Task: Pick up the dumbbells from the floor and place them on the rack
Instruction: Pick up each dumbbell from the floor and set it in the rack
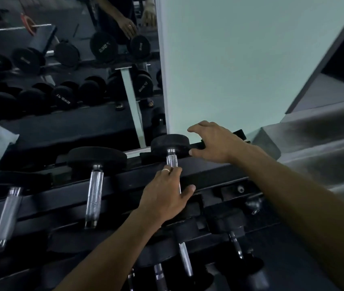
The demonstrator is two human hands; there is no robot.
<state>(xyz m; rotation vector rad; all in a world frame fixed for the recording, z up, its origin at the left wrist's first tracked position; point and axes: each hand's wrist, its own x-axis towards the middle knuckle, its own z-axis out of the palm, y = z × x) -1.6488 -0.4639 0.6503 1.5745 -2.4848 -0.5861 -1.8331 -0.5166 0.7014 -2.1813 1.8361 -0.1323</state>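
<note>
A small dumbbell (170,143) with black round heads and a chrome handle lies across the top tier of the black rack (62,193), at its right end. My left hand (166,196), a ring on one finger, is wrapped loosely around the handle near its front end, hiding the near head. My right hand (215,143) hovers open beside the far head, fingers spread, its thumb touching the head's side and the rack's end piece.
Two larger dumbbells (95,185) (9,206) lie on the same tier to the left. Smaller ones (185,259) fill the lower tier. A mirror (62,59) behind reflects the rack and my hands. A pale green wall (250,59) and grey steps (313,148) stand at the right.
</note>
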